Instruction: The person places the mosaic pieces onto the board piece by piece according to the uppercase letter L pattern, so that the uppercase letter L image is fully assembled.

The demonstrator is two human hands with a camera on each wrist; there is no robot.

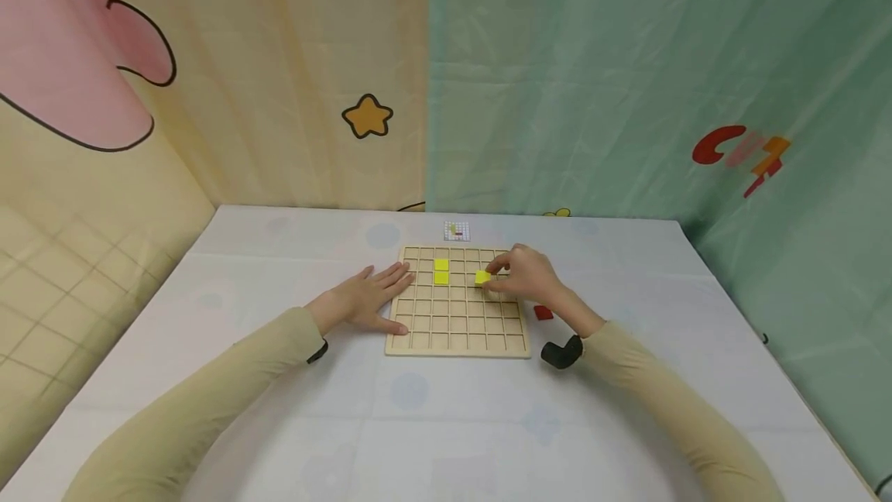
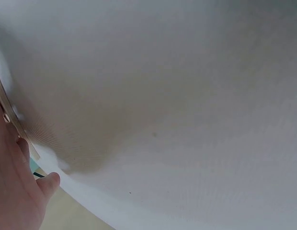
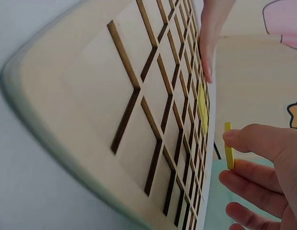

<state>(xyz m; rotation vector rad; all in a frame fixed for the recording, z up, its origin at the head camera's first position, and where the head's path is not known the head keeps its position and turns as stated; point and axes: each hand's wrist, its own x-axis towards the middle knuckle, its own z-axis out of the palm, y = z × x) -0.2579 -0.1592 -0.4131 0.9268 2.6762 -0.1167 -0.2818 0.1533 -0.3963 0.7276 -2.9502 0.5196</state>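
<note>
A yellow tile (image 1: 482, 278) is held above the right half of a wooden grid board (image 1: 460, 324). Nearest, a left sleeve (image 1: 209, 386) and a right sleeve (image 1: 669, 401), both beige, are stretched forward over a pale worktop (image 1: 474, 424). A black device is worn at each wrist, the right one (image 1: 561, 352) being shown more fully than the left one (image 1: 317, 352). A red piece (image 1: 543, 312) is laid on the worktop just beside the board's right edge, near the right wrist.

By the left hand (image 1: 362, 302) the board's left edge is touched; its grip is spread, with the fingers extended and apart and nothing held. By the right hand (image 1: 526, 277) the tile is pinched, the grip being clamped on it between thumb and fingers. In the right wrist view the tile is seen edge-on, apart from the board's surface.

Farther left, two more yellow tiles (image 1: 441, 264) are seated in neighbouring cells, one behind the other. Behind the board a small card (image 1: 456, 232) is placed, printed with a grid and coloured marks too small to be read. The worktop is backed by a yellow hanging (image 1: 300, 29) printed with an orange star (image 1: 368, 116), and by a green hanging (image 1: 592, 60).
</note>
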